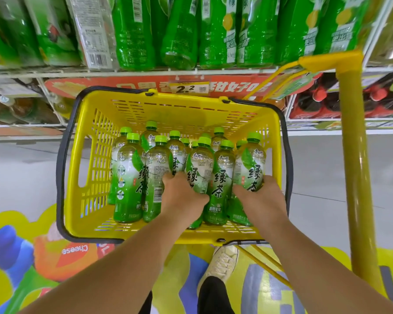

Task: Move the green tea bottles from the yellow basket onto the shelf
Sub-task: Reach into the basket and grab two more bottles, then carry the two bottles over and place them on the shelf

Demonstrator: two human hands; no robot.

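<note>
Several green tea bottles with light green caps stand upright in the yellow basket (pixel 84 184), filling its middle and right. My left hand (pixel 182 196) is down among them and grips the lower body of a middle bottle (pixel 199 168). My right hand (pixel 260 198) grips the lower body of the rightmost bottle (pixel 252 164), next to the basket's right wall. Both forearms reach in over the near rim. The shelf (pixel 132 73) runs across the top, its white wire edge just beyond the basket.
Large green drink bottles (pixel 216 30) fill the shelf above. A price tag reading 2.2 (pixel 188 89) hangs on the shelf edge. The basket's cart has a thick yellow post (pixel 355 159) at the right. My shoe (pixel 222 264) stands on a colourful floor sticker.
</note>
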